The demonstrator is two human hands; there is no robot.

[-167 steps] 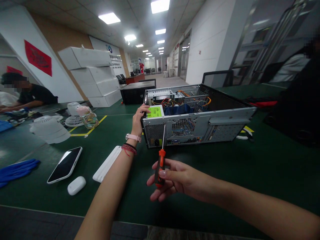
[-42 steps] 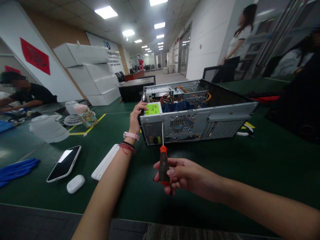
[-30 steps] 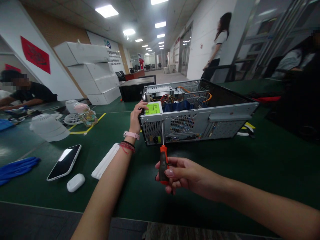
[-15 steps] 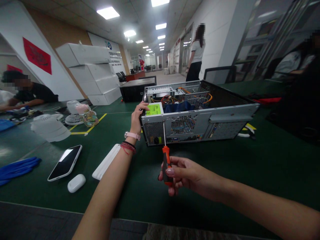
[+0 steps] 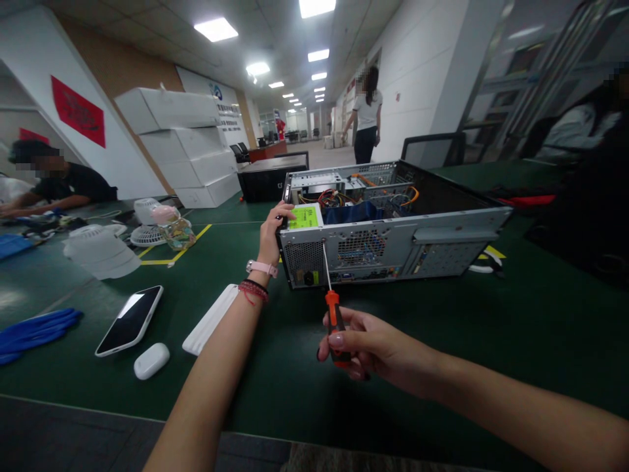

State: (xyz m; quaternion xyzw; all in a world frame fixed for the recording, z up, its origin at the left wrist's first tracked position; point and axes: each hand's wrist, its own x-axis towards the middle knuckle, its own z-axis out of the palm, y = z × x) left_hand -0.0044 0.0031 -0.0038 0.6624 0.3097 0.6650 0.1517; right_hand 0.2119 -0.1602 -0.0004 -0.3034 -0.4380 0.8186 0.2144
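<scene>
An open computer case (image 5: 393, 246) lies on its side, its rear panel facing me. My left hand (image 5: 272, 233) is closed over its left corner, fingers beside the power supply (image 5: 305, 216), which bears a green label. Wires and a dark blue strip show inside the case. In my right hand (image 5: 361, 344) is a screwdriver (image 5: 335, 314) with an orange and black handle, held between thumb and fingers. Its shaft slants up to the rear panel, and the tip is at a screw spot near the power supply's upper right corner.
Left of my arm lie a white phone (image 5: 130, 321), a white earbud case (image 5: 152, 361), a folded white strip (image 5: 209, 321) and blue gloves (image 5: 37, 333). Behind them are a small fan (image 5: 146, 223) and a bottle (image 5: 175, 231). White boxes (image 5: 181, 141) are stacked farther back. A person (image 5: 367, 115) stands beyond the case.
The screwdriver's handle has swung slightly right and now leans more, with the tip still at the panel. My right fingers have shifted on the handle. The standing person has moved left.
</scene>
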